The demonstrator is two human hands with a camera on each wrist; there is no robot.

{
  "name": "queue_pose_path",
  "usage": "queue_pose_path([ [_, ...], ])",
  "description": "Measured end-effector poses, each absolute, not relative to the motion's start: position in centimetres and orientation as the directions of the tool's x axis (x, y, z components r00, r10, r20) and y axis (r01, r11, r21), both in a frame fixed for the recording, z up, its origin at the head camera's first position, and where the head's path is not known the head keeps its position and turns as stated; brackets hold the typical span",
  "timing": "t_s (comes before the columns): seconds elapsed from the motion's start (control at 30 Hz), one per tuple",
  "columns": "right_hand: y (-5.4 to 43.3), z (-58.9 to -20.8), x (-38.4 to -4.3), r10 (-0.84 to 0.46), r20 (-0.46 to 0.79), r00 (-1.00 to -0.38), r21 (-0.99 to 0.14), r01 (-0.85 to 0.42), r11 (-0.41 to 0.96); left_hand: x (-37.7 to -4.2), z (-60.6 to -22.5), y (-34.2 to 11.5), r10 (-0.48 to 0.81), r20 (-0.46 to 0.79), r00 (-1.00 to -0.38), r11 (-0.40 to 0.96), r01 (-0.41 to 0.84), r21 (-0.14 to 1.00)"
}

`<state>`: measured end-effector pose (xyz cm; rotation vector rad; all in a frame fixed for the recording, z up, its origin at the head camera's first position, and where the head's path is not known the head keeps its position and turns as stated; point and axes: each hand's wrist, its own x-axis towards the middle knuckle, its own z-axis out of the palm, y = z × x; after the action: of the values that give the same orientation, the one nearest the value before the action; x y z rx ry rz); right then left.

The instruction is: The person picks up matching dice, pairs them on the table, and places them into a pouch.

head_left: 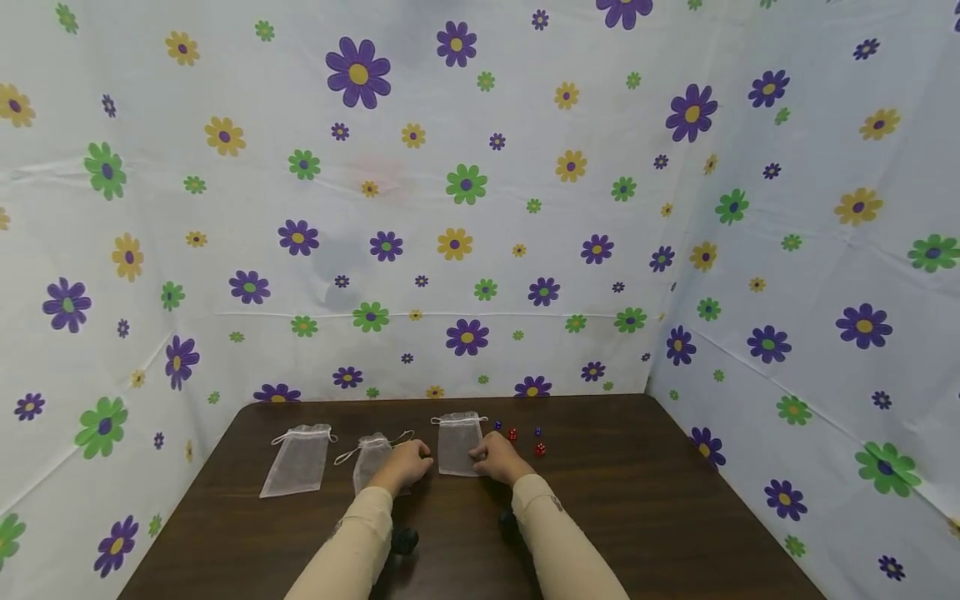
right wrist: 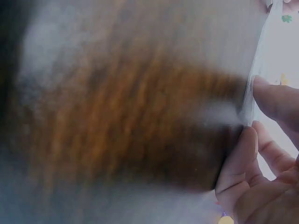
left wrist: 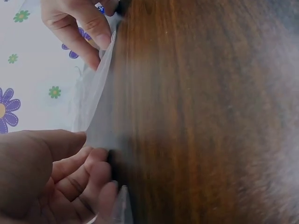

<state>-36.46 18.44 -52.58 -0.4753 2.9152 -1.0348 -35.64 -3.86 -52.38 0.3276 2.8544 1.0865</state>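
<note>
Three sheer white organza drawstring bags lie on the dark wooden table: a left bag (head_left: pixel 298 462), a middle bag (head_left: pixel 369 462) and a right bag (head_left: pixel 457 446). My left hand (head_left: pixel 407 465) reaches over the middle bag and pinches the right bag's near left edge between thumb and fingers (left wrist: pixel 88 172). On the opposite side, my right hand (head_left: pixel 498 458) pinches the same bag's edge between its thumb (right wrist: pixel 275 100) and index finger. The left sleeve and hand cover part of the middle bag.
Beyond my right hand sit two red dice, one nearer (head_left: pixel 540 449) and one farther (head_left: pixel 513 434), and two blue dice, one left (head_left: pixel 498 425) and one right (head_left: pixel 537 432). A flower-printed cloth (head_left: pixel 465 250) hangs behind the table (head_left: pixel 637 500) and along its sides.
</note>
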Motion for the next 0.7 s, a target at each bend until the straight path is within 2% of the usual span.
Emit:
queue_pose_path([
  [0.47, 18.4, -52.3, -36.5, -0.304, 0.092, -0.948, -0.576, -0.3, 0.761, -36.0, -52.3, -4.1, 0.226, 0.025, -0.974, 0.726, 0.186, 0.662],
  [0.7, 18.1, -53.1, -36.2, -0.313, 0.097, -0.945, -0.58, -0.31, 0.753, -35.3, -52.7, -5.1, 0.239, -0.053, -0.97, 0.665, 0.123, 0.737],
])
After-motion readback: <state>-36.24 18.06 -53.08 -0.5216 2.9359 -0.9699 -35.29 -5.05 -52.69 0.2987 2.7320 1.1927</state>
